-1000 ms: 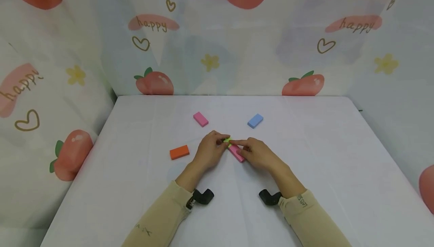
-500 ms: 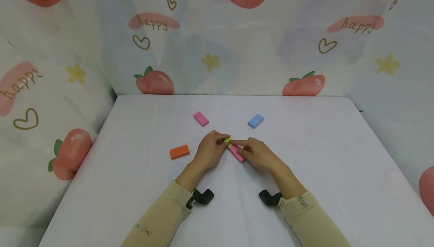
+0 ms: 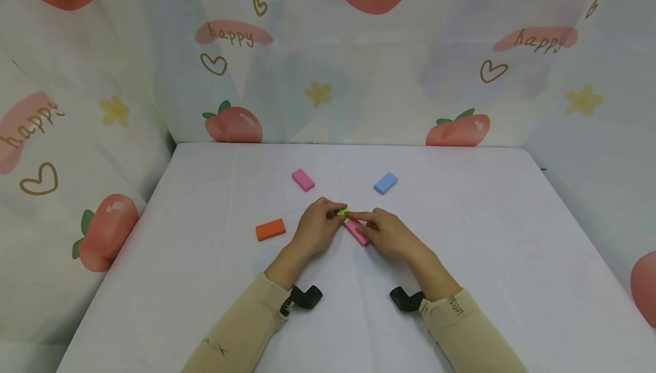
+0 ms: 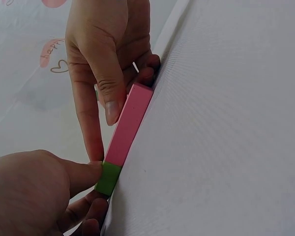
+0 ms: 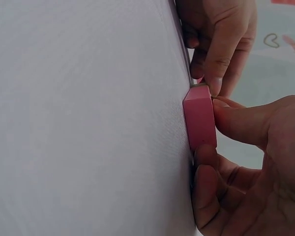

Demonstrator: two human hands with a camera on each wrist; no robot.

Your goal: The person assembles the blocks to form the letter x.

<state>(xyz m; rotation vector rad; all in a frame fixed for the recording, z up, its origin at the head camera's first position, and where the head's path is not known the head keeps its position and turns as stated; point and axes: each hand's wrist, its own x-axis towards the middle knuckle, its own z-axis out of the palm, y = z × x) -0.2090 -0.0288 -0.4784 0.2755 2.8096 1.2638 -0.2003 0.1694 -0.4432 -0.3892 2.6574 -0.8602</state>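
A pink block (image 3: 356,232) and a small green block (image 4: 108,179) lie end to end on the white table, in line with each other. My left hand (image 3: 316,226) pinches the green block between thumb and fingers at its far end. With thumb and curled fingers, my right hand (image 3: 392,233) holds the near part of the pink block (image 5: 200,120), while its index finger stretches along to the green one. Fingers cover much of the green block in the head view.
Left of my left hand lies an orange block (image 3: 270,229). Farther back are another pink block (image 3: 303,180) and a blue block (image 3: 385,183). A printed curtain (image 3: 369,82) rises behind the table (image 3: 492,236).
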